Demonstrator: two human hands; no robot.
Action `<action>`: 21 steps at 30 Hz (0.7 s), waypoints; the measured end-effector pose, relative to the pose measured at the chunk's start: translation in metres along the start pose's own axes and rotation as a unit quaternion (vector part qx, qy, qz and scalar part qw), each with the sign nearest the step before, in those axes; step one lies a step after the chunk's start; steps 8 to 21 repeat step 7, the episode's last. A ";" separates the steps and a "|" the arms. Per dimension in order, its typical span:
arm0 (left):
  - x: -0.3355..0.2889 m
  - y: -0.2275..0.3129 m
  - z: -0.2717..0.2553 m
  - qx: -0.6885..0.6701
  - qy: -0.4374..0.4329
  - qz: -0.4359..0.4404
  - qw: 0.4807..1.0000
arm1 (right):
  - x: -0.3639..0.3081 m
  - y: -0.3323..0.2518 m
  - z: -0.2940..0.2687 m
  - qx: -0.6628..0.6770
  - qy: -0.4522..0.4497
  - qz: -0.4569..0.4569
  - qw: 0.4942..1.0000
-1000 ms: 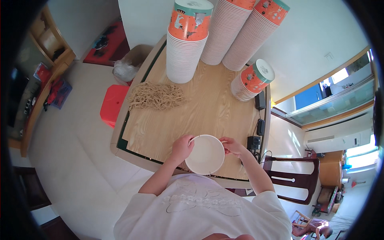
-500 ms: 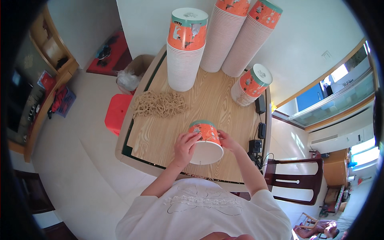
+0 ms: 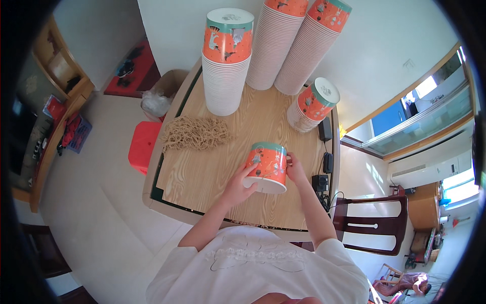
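Above the near part of the table hangs an orange paper tub [image 3: 267,163] with a green band and a white rim. It is upside down, its rim low and its green base up, tilted slightly. My left hand [image 3: 240,183] holds it from the left, fingers on the side and thumb by the rim. At its right side my right hand [image 3: 295,170] grips with bent fingers; a small brown bit at the fingertips is too small to name. Thin cord seems to lie against the tub's wall. Left of it rests a tangled pile of tan twine [image 3: 196,134].
Tall stacks of nested tubs [image 3: 226,66] stand at the back of the wooden table [image 3: 202,177], and a short stack [image 3: 312,105] at right. Black adapters and cables [image 3: 320,182] line the right edge. A red stool [image 3: 143,147] and dark chair [image 3: 372,224] flank the table.
The tub has tipped, so its patterned wall and less of its underside opening face me now. My left hand has slid lower toward the rim. The whole view has shifted slightly.
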State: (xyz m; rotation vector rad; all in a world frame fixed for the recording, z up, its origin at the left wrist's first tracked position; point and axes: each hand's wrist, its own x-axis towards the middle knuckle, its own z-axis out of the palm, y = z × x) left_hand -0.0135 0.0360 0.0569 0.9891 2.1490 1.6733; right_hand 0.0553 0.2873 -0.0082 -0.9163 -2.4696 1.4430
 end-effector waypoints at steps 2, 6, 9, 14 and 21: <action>0.001 -0.008 0.001 -0.009 -0.003 0.007 1.000 | 0.000 0.003 -0.003 -0.157 -0.034 0.021 0.987; -0.008 -0.026 -0.003 0.034 -0.109 -0.098 0.989 | -0.013 -0.002 -0.001 -0.090 -0.290 0.201 0.931; -0.012 -0.029 -0.005 0.109 -0.157 -0.117 0.975 | -0.015 0.000 0.000 -0.089 -0.291 0.204 0.931; -0.012 -0.029 -0.005 0.109 -0.157 -0.117 0.975 | -0.015 0.000 0.000 -0.089 -0.291 0.204 0.931; -0.012 -0.029 -0.005 0.109 -0.157 -0.117 0.975 | -0.015 0.000 0.000 -0.089 -0.291 0.204 0.931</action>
